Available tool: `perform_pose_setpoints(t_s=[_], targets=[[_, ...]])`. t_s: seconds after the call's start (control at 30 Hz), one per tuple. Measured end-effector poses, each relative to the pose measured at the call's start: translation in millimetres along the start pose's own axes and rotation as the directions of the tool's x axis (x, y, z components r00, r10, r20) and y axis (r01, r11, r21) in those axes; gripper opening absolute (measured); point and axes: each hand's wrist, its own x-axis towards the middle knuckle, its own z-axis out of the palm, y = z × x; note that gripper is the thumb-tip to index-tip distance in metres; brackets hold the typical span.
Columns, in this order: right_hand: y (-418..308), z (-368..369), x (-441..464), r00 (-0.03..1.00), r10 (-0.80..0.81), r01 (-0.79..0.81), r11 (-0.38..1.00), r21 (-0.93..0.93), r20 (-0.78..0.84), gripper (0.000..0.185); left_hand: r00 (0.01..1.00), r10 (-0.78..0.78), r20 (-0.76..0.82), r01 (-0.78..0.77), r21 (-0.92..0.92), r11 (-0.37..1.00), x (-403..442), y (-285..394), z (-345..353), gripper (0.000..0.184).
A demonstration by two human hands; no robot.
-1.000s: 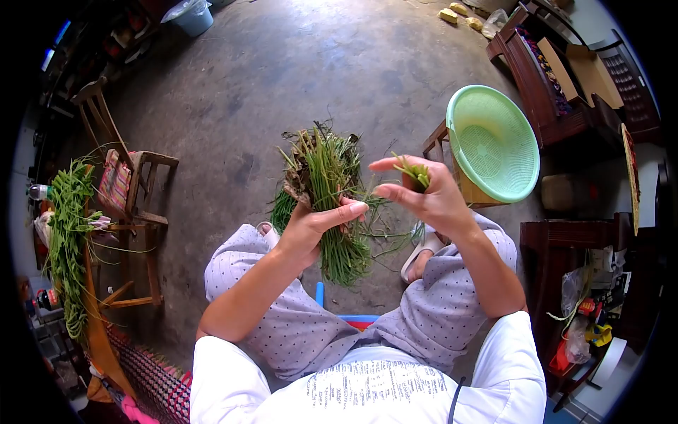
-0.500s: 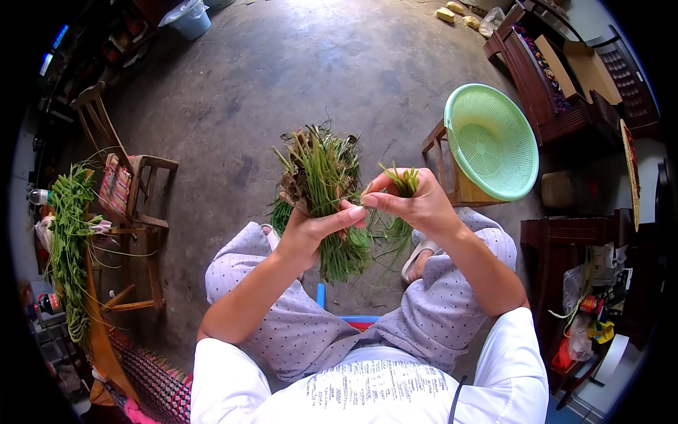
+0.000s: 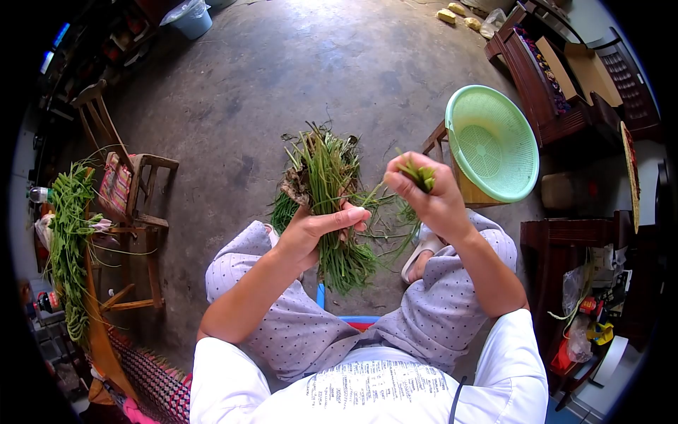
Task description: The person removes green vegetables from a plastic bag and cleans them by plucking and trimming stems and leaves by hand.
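Note:
In front of me my left hand [image 3: 311,230] is closed round a thick bunch of thin-stemmed greens [image 3: 328,177]. Brownish, withered bits cling to its upper left side, and the green lower ends [image 3: 346,265] hang beneath the hand. To the right, my right hand [image 3: 434,191] is raised and closed on a small bundle of green stems [image 3: 420,174], their pale ends showing above the fist. Thin strands trail between the two hands. More greens [image 3: 282,212] lie low behind my left hand, partly hidden by it.
A light green plastic colander [image 3: 492,141] stands on a wooden stool [image 3: 470,187] at my right. At left, leafy greens [image 3: 70,247] hang over a wooden surface near a wooden chair [image 3: 134,180]. A blue bucket [image 3: 192,22] stands far off.
My right hand has moved up and right, away from the bunch, with its small bundle, and its fingers have curled tighter. My left hand has barely moved.

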Motion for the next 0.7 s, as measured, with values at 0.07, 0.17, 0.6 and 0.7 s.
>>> perform_pose_setpoints(t_s=[0.07,0.17,0.6,0.7], targets=[[-2.0,-5.8,1.4,0.994,0.047,-0.037,0.995,0.09,-0.103,0.015,0.999,0.038,0.013,-0.039,0.06,0.997,0.8,-0.6,-1.8,0.016],[-0.9,-15.2,5.0,0.996,-0.004,-0.001,0.998,-0.059,-0.084,0.016,0.998,0.055,-0.006,-0.055,0.071,0.996,1.1,-1.9,-2.4,0.017],[-9.4,10.3,-3.2,0.974,0.146,-0.195,0.931,0.307,0.176,0.01,0.996,0.086,0.032,-0.088,0.065,0.994,0.8,-2.1,0.1,0.017],[2.0,6.6,-1.2,0.995,0.099,-0.094,0.952,0.29,-0.002,0.01,0.996,0.069,0.06,-0.073,0.056,0.996,1.5,-3.3,-4.1,0.017]])
